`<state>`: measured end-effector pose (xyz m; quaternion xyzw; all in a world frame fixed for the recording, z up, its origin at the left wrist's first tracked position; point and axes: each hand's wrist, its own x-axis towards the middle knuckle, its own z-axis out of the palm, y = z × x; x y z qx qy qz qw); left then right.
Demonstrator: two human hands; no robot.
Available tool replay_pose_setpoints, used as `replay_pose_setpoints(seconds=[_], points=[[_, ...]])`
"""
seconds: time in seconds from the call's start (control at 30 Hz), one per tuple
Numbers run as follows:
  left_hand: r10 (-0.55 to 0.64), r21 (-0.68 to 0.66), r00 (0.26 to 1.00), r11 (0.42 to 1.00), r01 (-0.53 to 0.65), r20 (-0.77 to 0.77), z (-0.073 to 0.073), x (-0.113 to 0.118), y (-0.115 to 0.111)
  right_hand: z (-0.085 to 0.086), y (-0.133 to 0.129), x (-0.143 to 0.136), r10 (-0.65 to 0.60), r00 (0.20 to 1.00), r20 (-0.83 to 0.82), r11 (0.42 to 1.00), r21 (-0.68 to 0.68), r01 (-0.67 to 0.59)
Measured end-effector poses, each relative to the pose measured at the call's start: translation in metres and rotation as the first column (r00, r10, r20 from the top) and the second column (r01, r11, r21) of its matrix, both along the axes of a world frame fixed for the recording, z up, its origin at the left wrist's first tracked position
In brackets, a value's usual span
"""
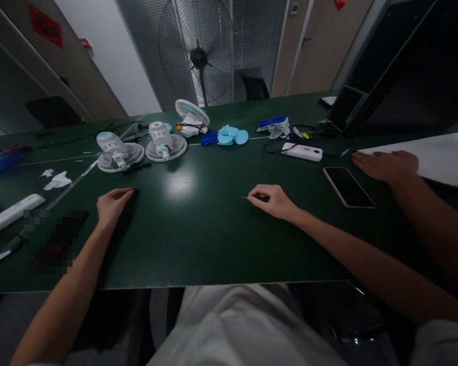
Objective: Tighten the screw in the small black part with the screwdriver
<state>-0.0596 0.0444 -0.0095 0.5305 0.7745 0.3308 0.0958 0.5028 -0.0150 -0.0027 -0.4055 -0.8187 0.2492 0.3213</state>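
Observation:
My left hand (pixel 113 206) rests on the green table (pixel 183 239) at the left, its fingers pinched on something small and dark that I cannot make out. My right hand (pixel 270 201), right of the middle, pinches a thin metal pin (pixel 244 197) that points left. Beyond my left hand, two small white fans (pixel 116 151) (pixel 165 145) lie on their grilles. A third white fan (pixel 193 118) stands behind them, its grille tilted up. Light blue fan blades (pixel 232 135) lie beside a blue glove at the back middle.
Another person's hand (pixel 389 163) lies on a white sheet (pixel 442 157) at the right. Nearby are a phone (pixel 348 187), a white power bank (pixel 302 152) and gloves (pixel 275 126). At the left lie crumpled tissue (pixel 59 180) and a long white object (pixel 13 213).

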Motion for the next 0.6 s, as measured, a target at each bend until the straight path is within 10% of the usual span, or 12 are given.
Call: replay_pose_setpoints(seconds=[0.6], points=[[-0.238,0.042,0.917,0.963,0.265,-0.321,0.002,0.030,-0.008,-0.001,-0.013,-0.006,0.014,0.999,0.043,0.995,0.099,-0.018]])
